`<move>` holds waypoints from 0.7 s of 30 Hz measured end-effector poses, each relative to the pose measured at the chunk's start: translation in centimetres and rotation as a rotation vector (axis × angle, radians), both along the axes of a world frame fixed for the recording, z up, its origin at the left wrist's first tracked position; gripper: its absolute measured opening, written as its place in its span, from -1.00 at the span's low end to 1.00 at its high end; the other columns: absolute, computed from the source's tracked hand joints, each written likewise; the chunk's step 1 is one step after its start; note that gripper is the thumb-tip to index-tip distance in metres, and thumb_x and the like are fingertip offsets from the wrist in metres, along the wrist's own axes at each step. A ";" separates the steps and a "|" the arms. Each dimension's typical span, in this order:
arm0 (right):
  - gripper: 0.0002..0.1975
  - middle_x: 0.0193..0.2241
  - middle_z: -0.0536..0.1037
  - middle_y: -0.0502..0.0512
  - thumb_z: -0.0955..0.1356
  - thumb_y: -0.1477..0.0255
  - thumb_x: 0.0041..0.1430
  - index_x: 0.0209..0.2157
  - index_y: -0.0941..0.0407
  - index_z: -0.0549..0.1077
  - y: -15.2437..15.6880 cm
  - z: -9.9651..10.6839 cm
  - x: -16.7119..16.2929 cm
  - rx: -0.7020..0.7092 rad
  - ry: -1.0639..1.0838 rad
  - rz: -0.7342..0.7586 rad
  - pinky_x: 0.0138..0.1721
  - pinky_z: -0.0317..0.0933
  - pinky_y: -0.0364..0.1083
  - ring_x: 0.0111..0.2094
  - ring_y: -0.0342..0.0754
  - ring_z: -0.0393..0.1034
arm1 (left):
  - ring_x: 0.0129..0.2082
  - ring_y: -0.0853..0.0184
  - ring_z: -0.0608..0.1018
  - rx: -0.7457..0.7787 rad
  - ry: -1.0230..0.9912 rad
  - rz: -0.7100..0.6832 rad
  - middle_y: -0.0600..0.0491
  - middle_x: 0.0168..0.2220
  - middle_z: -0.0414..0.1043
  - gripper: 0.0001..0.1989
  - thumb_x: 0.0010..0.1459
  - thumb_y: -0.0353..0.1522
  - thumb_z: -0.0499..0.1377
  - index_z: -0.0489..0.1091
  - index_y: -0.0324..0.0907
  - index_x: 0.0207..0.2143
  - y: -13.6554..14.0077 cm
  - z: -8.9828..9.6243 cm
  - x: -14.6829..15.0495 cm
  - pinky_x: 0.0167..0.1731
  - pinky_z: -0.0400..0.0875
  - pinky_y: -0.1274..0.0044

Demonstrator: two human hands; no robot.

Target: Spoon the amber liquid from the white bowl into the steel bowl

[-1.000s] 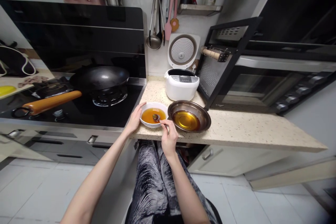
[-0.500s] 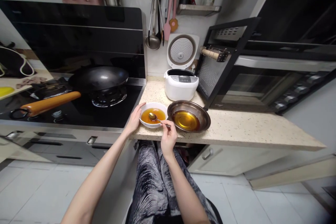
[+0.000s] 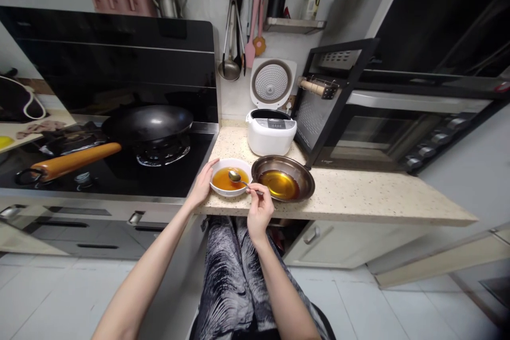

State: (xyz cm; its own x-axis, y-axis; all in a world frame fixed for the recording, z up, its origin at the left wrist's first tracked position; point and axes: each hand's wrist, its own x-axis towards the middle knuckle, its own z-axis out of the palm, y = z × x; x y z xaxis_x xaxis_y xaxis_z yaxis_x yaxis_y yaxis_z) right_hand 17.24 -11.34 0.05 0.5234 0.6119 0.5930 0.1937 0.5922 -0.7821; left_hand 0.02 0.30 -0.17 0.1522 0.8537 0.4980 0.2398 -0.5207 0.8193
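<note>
A white bowl (image 3: pixel 214 186) of amber liquid stands at the counter's front left. My left hand (image 3: pixel 202 186) holds it by its left side, fingers along the rim. In my right hand (image 3: pixel 260 207) a metal spoon (image 3: pixel 235 176) is pinched by the handle. The spoon's head is over the liquid inside the bowl; whether it touches the surface I cannot tell. Touching or nearly touching the bowl on its right is a wide metal basin (image 3: pixel 306 183) with golden liquid in its bottom.
Behind the bowls stands a white rice cooker (image 3: pixel 271 135), lid raised. A black wok (image 3: pixel 149 122) sits on the stove at left, its wooden handle (image 3: pixel 77 161) pointing toward me. An oven (image 3: pixel 382 135) stands at right. Utensils (image 3: pixel 233 37) hang on the back wall.
The spoon and my right hand have shifted slightly to the right relative to the white bowl. My left hand stays at the bowl's side. The whole view has tilted up a little.
</note>
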 end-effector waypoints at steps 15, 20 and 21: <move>-0.84 -0.26 0.59 0.09 0.31 0.36 0.36 -0.23 0.10 0.51 -0.6 1.8 1.4 0.038 -0.002 -0.063 -0.12 0.40 -0.07 -0.24 -0.09 0.50 | 0.34 0.13 0.33 0.001 -0.011 -0.004 -0.11 0.30 0.33 -0.48 0.38 -0.11 -0.07 0.35 -0.17 0.22 0.2 -0.3 -0.2 0.41 0.05 0.22; -0.84 -0.28 0.58 0.08 0.32 0.34 0.35 -0.22 0.11 0.51 -0.8 2.4 2.9 0.055 0.016 -0.132 -0.12 0.42 -0.07 -0.27 -0.10 0.50 | 0.35 0.14 0.31 -0.010 0.011 -0.003 -0.10 0.32 0.30 -0.47 0.39 -0.10 -0.08 0.34 -0.16 0.23 0.1 -0.1 -0.2 0.41 0.03 0.23; -0.84 -0.28 0.58 0.08 0.32 0.34 0.35 -0.22 0.11 0.51 -0.8 2.4 3.3 0.058 0.012 -0.149 -0.12 0.42 -0.07 -0.26 -0.09 0.51 | 0.35 0.14 0.31 -0.009 0.019 0.000 -0.09 0.32 0.30 -0.47 0.39 -0.09 -0.08 0.34 -0.16 0.23 0.2 -0.1 -0.3 0.41 0.03 0.23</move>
